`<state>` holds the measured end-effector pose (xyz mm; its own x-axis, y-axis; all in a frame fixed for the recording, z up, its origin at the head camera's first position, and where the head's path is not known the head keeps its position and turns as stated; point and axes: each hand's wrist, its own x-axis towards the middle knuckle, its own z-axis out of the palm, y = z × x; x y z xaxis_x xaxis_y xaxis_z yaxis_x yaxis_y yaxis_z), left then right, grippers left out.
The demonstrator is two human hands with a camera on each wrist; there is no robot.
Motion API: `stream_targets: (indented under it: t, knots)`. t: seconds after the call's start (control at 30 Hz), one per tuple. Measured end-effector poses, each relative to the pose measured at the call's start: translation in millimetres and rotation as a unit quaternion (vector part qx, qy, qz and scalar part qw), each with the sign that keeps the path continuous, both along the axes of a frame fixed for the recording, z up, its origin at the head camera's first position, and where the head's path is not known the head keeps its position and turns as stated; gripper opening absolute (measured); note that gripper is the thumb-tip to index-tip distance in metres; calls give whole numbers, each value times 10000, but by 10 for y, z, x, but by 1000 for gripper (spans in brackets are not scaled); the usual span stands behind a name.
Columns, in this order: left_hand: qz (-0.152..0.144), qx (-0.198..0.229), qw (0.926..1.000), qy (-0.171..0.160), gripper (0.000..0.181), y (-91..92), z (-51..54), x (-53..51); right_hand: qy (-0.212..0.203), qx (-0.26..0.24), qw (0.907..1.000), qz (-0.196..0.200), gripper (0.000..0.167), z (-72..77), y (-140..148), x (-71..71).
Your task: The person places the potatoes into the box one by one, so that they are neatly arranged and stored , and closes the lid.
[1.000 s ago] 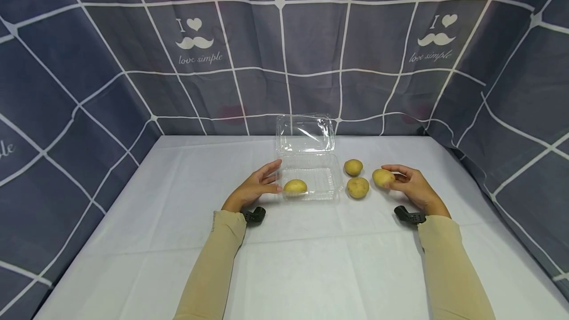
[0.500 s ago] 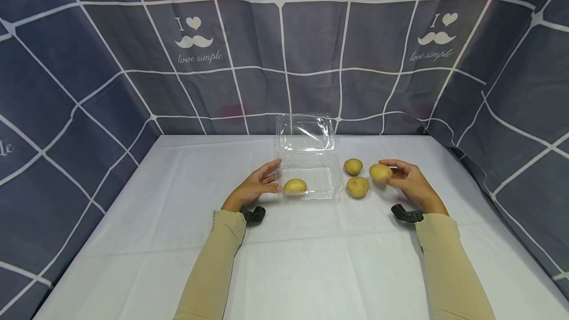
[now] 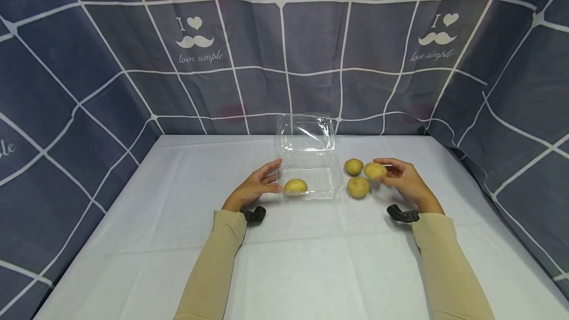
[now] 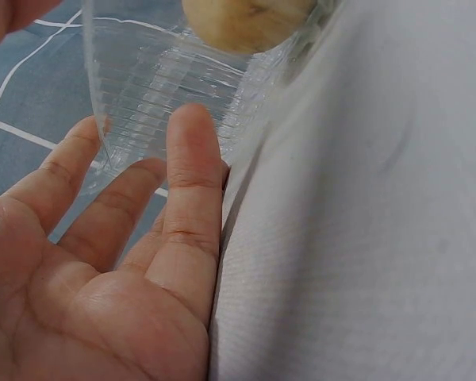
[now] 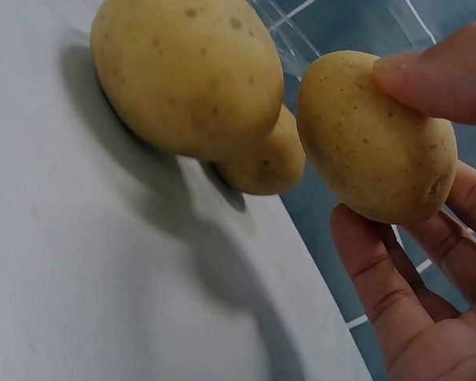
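Observation:
A clear plastic clamshell box (image 3: 320,174) stands on the table with its lid (image 3: 305,135) raised at the back. Inside its front left corner lies a potato (image 3: 295,186). At the box's left side is my left hand (image 3: 255,186), its fingers (image 4: 194,151) extended against the clear wall. My right hand (image 3: 406,179) pinches a potato (image 5: 373,135) between thumb and fingertips, held above the table. Just left of it two more potatoes rest on the cloth, a rear potato (image 3: 353,167) and a front potato (image 3: 358,187).
A white cloth covers the table (image 3: 302,260). Dark grey-blue curtains (image 3: 249,38) with white grid lines hang behind and at both sides. Each wrist wears a black camera mount, such as the right mount (image 3: 402,213).
My right hand has moved left with its potato, which is now close beside the two loose potatoes. The left hand and the box have stayed in place.

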<state>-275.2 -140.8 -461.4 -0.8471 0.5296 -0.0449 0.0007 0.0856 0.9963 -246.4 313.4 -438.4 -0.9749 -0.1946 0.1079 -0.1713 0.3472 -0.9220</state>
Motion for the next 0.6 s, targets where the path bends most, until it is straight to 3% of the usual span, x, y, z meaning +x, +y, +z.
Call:
stream_targets:
  t: [0.23,0.6]
  knots:
    - [35,-20,10000,-32,94,9,7,9,35,28,10000,3,58,26,-70,-16]
    - [18,45,10000,-43,94,6,3,13,315,-399,9982,331,54,60,-183,-8]
